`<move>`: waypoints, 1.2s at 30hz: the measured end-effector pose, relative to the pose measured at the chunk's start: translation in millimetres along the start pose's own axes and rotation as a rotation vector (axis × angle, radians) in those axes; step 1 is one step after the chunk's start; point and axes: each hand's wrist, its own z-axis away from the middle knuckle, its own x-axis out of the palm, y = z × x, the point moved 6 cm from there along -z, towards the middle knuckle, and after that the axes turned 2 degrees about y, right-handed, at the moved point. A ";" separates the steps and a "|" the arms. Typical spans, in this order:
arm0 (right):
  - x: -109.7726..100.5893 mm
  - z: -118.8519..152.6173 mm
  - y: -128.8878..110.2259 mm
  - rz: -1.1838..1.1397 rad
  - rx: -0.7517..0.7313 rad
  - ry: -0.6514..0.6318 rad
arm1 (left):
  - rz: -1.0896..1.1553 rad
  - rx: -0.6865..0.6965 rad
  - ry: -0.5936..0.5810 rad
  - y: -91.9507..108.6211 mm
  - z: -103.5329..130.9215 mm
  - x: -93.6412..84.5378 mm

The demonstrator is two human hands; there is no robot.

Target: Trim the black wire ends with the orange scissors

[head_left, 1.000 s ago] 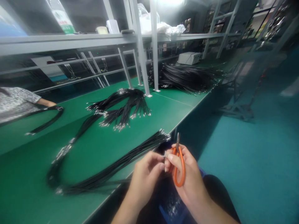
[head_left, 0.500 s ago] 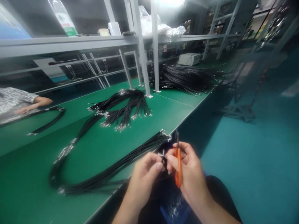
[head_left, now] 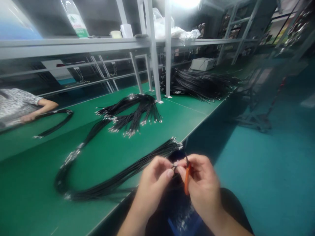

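My left hand (head_left: pixel 157 177) pinches the small end of a black cable (head_left: pixel 174 167), just off the table's front edge. The cable's tip looks pale; its finer detail is too small to make out. My right hand (head_left: pixel 200 178) meets it there, thumb and forefinger closed at the same cable end. Orange-handled cutters (head_left: pixel 187 178) are held in that right hand, with their dark tip pointing up. Beside my hands, a long bundle of black cables (head_left: pixel 128 172) with silvery ends curves across the green table (head_left: pixel 118 157).
More black cables (head_left: pixel 133 114) lie fanned out mid-table, and a large pile (head_left: pixel 197 83) is behind the shelf posts (head_left: pixel 168 59). A co-worker's arm (head_left: pixel 46 106) rests at the left by another bundle (head_left: pixel 57 126). A blue container (head_left: pixel 184 223) is below my hands.
My right hand has turned and drawn closer to the left, its fingertips now at the cable end. The cutters have tilted with it. The co-worker's hand has shifted slightly.
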 end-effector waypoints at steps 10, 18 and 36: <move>-2.3 6.7 1.0 0.084 -0.110 0.068 | 0.076 0.094 0.109 -2.1 -7.2 1.2; -2.2 7.8 1.9 0.159 -0.166 0.058 | -0.666 0.615 0.354 30.5 15.8 -6.0; 1.8 6.1 -20.7 0.374 -0.566 0.051 | -0.061 0.020 0.095 -1.9 6.6 3.8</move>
